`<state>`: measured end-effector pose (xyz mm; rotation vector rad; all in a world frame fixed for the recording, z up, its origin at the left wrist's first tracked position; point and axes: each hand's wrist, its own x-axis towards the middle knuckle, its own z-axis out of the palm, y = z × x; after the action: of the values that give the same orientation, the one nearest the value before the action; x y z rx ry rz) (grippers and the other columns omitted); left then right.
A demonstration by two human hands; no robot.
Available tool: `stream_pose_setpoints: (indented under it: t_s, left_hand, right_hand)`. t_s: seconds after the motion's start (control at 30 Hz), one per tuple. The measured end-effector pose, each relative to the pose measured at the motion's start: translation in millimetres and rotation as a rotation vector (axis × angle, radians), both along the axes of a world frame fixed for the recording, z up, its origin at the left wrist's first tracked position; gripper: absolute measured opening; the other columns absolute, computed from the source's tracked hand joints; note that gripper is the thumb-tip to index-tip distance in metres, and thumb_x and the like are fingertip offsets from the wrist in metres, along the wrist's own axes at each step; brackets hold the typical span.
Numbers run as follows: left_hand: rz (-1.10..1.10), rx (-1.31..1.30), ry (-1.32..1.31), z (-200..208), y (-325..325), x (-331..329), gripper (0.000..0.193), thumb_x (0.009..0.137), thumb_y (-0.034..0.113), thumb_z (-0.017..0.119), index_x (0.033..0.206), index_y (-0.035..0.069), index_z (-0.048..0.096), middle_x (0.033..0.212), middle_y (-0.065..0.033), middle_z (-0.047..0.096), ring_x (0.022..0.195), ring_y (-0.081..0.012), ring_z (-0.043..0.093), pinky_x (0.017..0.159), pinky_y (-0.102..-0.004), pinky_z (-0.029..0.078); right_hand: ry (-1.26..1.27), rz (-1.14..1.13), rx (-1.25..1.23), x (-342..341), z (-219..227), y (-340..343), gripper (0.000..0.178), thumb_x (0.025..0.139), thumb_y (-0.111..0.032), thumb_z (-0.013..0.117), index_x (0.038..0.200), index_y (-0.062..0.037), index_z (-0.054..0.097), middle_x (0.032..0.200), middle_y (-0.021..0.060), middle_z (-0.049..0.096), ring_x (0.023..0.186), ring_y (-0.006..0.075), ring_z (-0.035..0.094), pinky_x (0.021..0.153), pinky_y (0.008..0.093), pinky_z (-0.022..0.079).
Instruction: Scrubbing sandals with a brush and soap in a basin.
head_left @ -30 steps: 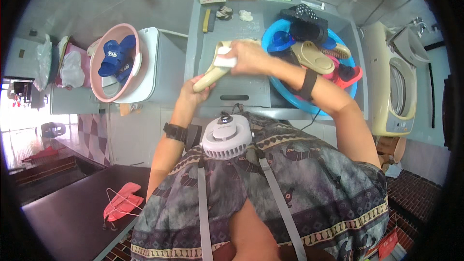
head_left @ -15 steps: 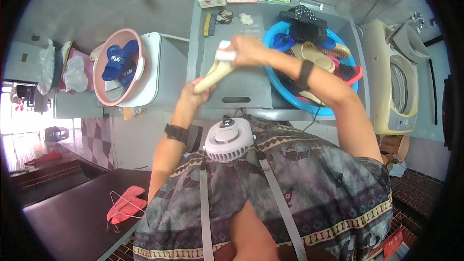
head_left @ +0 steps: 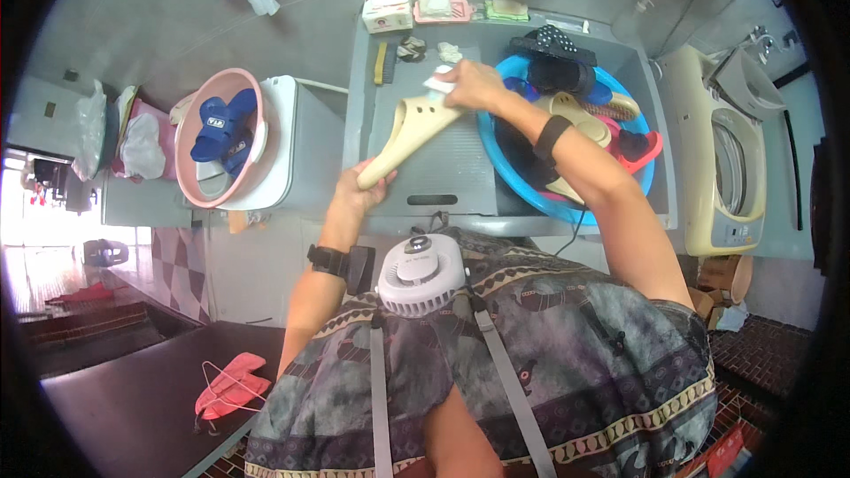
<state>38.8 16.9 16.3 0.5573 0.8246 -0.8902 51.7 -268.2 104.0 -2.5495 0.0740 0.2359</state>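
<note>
A beige slipper (head_left: 410, 134) with round holes in its strap is held slanting over the grey ribbed washboard (head_left: 443, 168). My left hand (head_left: 359, 188) is closed round the slipper's heel end. At the strap end, my right hand (head_left: 478, 88) grips a small white block (head_left: 439, 83), whose kind I cannot make out. The fingers of that hand are right beside the strap; whether they touch it I cannot tell. A yellow-backed brush (head_left: 383, 63) with dark bristles lies at the board's far left.
A blue basin (head_left: 490, 146) of mixed slippers stands in the sink (head_left: 354, 119) at right. Left is a pink basin (head_left: 183, 146) with blue slippers. A white box (head_left: 388, 11) and a pink soap dish (head_left: 456, 11) line the back ledge. A cream washing machine (head_left: 699, 168) stands far right.
The slipper's strap end has turned so that its holes now show. My right hand has moved right and slightly away with the white block, off the strap's left edge. My left hand keeps the heel.
</note>
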Motion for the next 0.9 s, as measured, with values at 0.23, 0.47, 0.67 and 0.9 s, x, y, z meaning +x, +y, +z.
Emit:
stream_pose_setpoints:
  t_s: [0.23, 0.47, 0.67, 0.9]
  left_hand:
    - [0.025, -0.105, 0.018, -16, 9, -5, 0.029, 0.091, 0.018, 0.033, 0.109, 0.001, 0.048, 0.096, -0.0206, 0.056, 0.077, -0.0348, 0.06, 0.04, -0.0283, 0.053]
    - [-0.022, -0.082, -0.01, -8, 6, -6, 0.029, 0.091, 0.018, 0.034, 0.11, 0.001, 0.046, 0.095, -0.0204, 0.056, 0.077, -0.0353, 0.06, 0.044, -0.0268, 0.055]
    - [-0.047, -0.042, -0.079, 0, -1, -9, 0.029, 0.091, 0.02, 0.035, 0.109, 0.002, 0.047, 0.091, -0.0195, 0.058, 0.07, -0.0353, 0.06, 0.042, -0.0273, 0.053]
    - [-0.017, -0.027, -0.054, 0, 1, -9, 0.027, 0.09, 0.02, 0.035, 0.105, 0.004, 0.051, 0.085, -0.0213, 0.059, 0.063, -0.0354, 0.061, 0.036, -0.0289, 0.052]
  right_hand:
    - [-0.084, 0.103, 0.092, -23, 4, 32, 0.04, 0.06, -0.029, 0.068, 0.098, -0.0189, 0.067, 0.087, 0.0135, 0.064, 0.081, 0.0294, 0.062, 0.072, 0.0348, 0.049]
    - [-0.309, 0.262, 0.095, -36, -13, 51, 0.04, 0.061, -0.03, 0.07, 0.1, -0.0193, 0.067, 0.087, 0.0149, 0.065, 0.077, 0.0303, 0.063, 0.074, 0.036, 0.048]
    - [-0.021, -0.118, -0.076, -8, -18, -31, 0.046, 0.058, -0.026, 0.069, 0.104, -0.0236, 0.065, 0.092, 0.0121, 0.065, 0.083, 0.0276, 0.063, 0.074, 0.0346, 0.049]
    - [0.082, -0.246, 0.166, -17, -28, -36, 0.055, 0.054, -0.027, 0.07, 0.108, -0.0234, 0.063, 0.096, 0.0128, 0.065, 0.085, 0.0285, 0.062, 0.078, 0.0317, 0.047]
